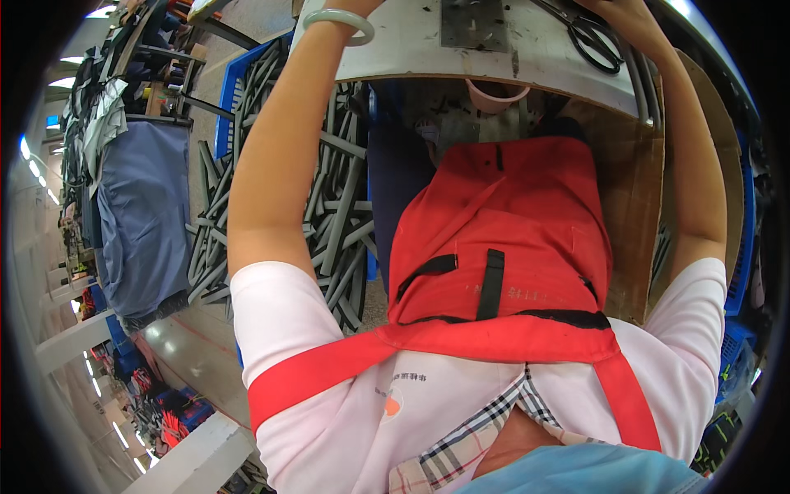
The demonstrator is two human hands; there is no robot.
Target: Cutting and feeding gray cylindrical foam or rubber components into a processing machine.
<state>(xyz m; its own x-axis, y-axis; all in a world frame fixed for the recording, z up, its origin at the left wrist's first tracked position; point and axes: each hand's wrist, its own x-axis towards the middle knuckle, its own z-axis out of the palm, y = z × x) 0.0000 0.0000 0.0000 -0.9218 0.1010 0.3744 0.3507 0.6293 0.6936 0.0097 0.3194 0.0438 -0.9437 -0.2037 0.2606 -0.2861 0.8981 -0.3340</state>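
Note:
Both my arms reach forward over a white worktable (395, 49). My left hand (355, 5) is cut off by the top edge, and its fingers are out of sight. A pale green bangle (362, 33) circles that wrist. My right hand (617, 11) also runs into the top edge, close to a pair of black-handled scissors (594, 43) lying on the table. Its fingers do not show well enough to tell whether they hold anything. A dark flat plate (476, 26) lies on the tabletop between my hands, with small dark scraps around it.
Many grey strips (333, 222) fill a blue crate (234, 86) on my left. A red apron (510, 214) covers my lap. Under the table hangs a pink container (496, 99). Brown cardboard (629, 198) stands at the right. A blue-grey cloth (144, 214) covers a stack farther left.

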